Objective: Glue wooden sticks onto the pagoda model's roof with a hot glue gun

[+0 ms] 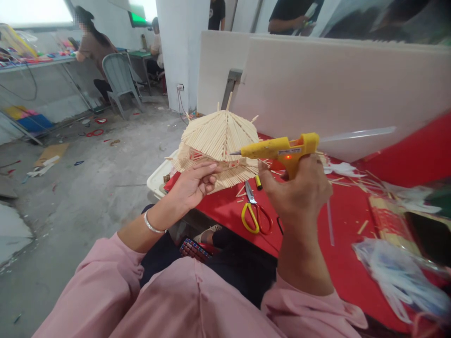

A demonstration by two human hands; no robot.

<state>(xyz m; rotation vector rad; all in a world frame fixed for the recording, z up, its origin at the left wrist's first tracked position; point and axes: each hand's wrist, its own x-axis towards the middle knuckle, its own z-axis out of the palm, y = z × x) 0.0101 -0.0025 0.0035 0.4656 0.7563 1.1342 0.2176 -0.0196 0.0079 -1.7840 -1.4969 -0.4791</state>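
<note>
A model pavilion (225, 131) built of thin pale wooden sticks stands at the table's edge, with a pointed upper roof and a wider lower roof. My left hand (195, 185) is at the front of the lower roof, thumb and fingers drawn together; whatever they pinch is too small to make out. In my right hand (299, 195) is a yellow hot glue gun (269, 148), its orange light lit. The metal nozzle points left, in front of the upper roof. Below the model lie scissors (252, 209) with one yellow and one red handle.
Loose sticks are scattered over the red tabletop (299, 244). A clear plastic bag (398, 274) and a dark phone (430, 234) lie at the right. Behind stands a large white board (334, 89). Further back left, a person sits by a grey chair (120, 75).
</note>
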